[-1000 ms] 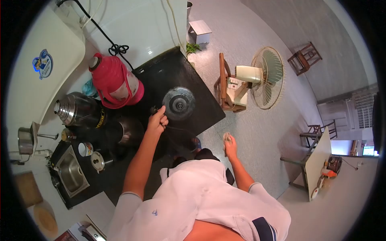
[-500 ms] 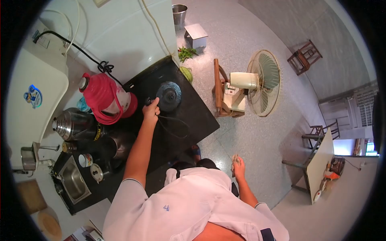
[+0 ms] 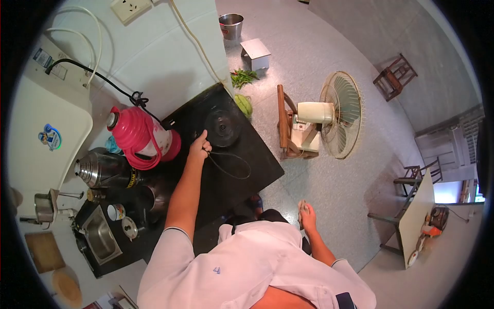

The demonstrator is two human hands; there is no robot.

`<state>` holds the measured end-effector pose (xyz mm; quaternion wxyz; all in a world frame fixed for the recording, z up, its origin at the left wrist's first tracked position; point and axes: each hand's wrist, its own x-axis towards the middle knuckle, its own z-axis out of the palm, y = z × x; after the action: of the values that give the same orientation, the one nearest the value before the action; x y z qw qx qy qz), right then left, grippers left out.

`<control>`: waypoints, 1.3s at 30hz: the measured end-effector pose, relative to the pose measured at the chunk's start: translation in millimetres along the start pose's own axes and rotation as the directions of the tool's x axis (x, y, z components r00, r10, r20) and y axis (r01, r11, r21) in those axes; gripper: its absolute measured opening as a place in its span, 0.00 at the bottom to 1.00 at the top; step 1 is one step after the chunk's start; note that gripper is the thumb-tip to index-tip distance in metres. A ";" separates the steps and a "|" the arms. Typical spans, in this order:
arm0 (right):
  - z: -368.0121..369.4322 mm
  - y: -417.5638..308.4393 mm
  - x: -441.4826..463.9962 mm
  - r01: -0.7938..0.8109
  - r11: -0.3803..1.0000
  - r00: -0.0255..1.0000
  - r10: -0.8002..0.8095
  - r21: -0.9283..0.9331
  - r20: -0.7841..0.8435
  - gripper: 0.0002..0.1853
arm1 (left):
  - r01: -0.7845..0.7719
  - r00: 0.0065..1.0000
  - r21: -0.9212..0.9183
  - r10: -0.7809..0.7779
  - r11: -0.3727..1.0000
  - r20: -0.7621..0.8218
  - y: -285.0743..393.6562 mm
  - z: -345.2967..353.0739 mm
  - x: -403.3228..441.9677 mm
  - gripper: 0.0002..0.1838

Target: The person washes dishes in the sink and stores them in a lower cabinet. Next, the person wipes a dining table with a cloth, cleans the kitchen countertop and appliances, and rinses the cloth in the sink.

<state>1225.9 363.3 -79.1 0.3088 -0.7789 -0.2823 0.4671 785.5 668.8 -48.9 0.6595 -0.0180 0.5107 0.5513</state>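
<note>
My left hand (image 3: 199, 146) is closed over the black worktop (image 3: 252, 154). A thin dark looped cord (image 3: 234, 176) trails from it onto the worktop; whatever the fingers grip is mostly hidden. Just beyond the fingers lies a dark round disc with a raised centre (image 3: 223, 127), perhaps a burner; the hand is beside it, apart. A pink thermos flask (image 3: 136, 135) stands to the left of this hand. My right hand (image 3: 309, 216) hangs low at my right side over the floor, fingers curled around something narrow and greyish that I cannot make out.
Behind the pink flask are a steel flask (image 3: 105, 170), a mug (image 3: 116, 211) and a sink (image 3: 100, 237). An electric fan (image 3: 339, 114) stands on a wooden chair (image 3: 284, 123). Green vegetables (image 3: 244, 77), a small stool (image 3: 256, 50) and a metal bucket (image 3: 231, 26) are on the floor.
The round disc looked bluish and lighter; now it is dark. A black part showing above my left hand is no longer visible. The whole view has shifted slightly.
</note>
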 end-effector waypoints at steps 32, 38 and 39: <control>113.6 -207.0 -75.5 -0.694 0.616 0.277 -0.251 0.374 0.928 0.28 | -0.474 0.761 0.489 0.620 0.732 -0.191 -137.3 -101.5 -213.9 0.15; 198.4 -210.0 -173.0 -0.722 0.690 -0.158 -0.103 -0.043 0.982 0.28 | -0.385 0.854 0.219 0.436 0.897 -0.283 -172.3 -189.1 -353.7 0.17; 211.8 -205.4 -197.6 -0.691 0.719 -0.154 -0.048 -0.072 0.987 0.28 | -0.376 0.874 0.110 0.392 0.920 -0.288 -173.1 -206.5 -375.6 0.19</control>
<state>924.0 399.0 104.3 0.0605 -0.1284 -0.0562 0.9883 828.2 213.5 19.6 0.4505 0.0156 0.6131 0.6488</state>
